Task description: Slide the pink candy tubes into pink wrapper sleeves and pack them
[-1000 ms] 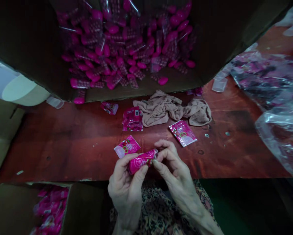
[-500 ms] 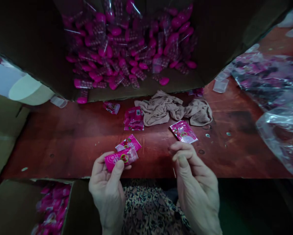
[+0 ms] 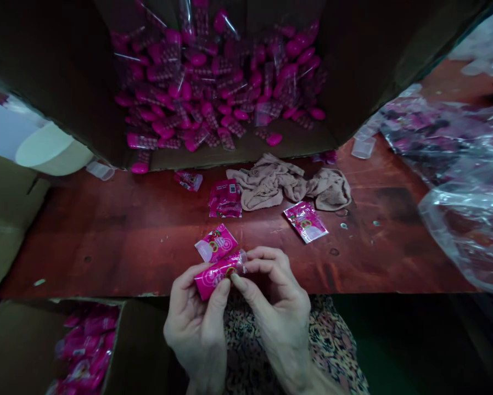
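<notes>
My left hand (image 3: 203,323) pinches a pink printed sachet (image 3: 211,278), which looks curved as if rolled, above the table's front edge. At the sachet's right end, a clear rounded plastic rim (image 3: 242,258) shows; whether it belongs to a small cup inside cannot be made out. My right hand (image 3: 275,302) closes its fingers and thumb on that same end. Just beyond my hands lies a flat pink sachet (image 3: 217,243). Another sachet (image 3: 306,221) rests to the right, and more pink sachets (image 3: 225,198) lie farther back.
A large cardboard box (image 3: 246,151) at the back holds many pink-capped clear tubes (image 3: 225,109). A crumpled beige cloth (image 3: 267,184) lies before it. At lower left, a box (image 3: 121,340) contains pink packets (image 3: 88,345). Clear plastic bags (image 3: 469,219) cover the right side.
My right hand has moved left and taken hold of the sachet's right end. My left hand has shifted slightly right with the sachet, which now looks more rolled.
</notes>
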A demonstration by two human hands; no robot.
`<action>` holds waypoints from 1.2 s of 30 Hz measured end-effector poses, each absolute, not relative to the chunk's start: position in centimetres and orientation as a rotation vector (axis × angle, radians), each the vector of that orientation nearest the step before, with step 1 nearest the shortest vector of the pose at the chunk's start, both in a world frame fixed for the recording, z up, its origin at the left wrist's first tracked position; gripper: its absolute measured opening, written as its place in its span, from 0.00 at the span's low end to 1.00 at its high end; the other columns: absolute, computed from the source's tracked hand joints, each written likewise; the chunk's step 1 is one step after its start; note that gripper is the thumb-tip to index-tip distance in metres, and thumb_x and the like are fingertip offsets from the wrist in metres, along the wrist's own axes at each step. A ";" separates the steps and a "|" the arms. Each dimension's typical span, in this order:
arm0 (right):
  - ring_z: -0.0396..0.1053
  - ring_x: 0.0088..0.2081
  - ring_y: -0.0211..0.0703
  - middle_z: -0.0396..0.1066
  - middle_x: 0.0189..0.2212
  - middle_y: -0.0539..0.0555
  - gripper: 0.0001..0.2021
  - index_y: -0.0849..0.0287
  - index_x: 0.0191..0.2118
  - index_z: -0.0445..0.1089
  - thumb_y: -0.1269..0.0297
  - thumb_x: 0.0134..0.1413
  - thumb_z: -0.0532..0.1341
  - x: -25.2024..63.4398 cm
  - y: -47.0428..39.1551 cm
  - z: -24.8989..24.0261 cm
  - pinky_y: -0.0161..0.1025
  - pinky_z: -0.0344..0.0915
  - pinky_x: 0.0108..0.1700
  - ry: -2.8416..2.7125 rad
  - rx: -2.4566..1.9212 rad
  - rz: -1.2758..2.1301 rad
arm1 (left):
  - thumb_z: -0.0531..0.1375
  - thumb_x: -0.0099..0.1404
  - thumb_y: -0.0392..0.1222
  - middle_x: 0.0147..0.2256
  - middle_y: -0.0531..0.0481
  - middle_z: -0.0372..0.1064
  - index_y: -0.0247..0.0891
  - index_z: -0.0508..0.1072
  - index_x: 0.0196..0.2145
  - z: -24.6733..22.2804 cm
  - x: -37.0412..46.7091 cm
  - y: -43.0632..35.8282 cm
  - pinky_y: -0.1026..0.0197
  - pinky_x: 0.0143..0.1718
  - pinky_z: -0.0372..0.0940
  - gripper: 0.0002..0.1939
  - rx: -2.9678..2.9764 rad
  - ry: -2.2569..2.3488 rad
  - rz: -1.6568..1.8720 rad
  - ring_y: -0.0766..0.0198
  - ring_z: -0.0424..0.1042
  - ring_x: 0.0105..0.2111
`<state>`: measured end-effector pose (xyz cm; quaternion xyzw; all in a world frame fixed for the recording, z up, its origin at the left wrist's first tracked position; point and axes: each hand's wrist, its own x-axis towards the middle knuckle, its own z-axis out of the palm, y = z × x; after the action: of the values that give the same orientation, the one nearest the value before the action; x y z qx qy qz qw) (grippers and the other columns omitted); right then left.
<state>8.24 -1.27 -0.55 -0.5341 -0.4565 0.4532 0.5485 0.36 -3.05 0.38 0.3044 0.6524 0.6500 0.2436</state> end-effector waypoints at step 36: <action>0.67 0.40 0.41 0.70 0.40 0.51 0.09 0.59 0.19 0.69 0.64 0.37 0.70 11.6 0.1 0.1 0.37 0.64 0.43 -0.389 -1.091 1.694 | 0.61 0.54 0.24 0.39 0.57 0.74 0.44 0.71 0.40 -0.8 2.2 -3.5 0.66 0.43 0.68 0.19 1.128 1.602 1.654 0.68 0.74 0.39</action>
<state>11.65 0.07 0.10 -0.4545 -0.1623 0.7060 0.5183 2.21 -3.49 -0.79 0.4215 0.5991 0.6184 0.2847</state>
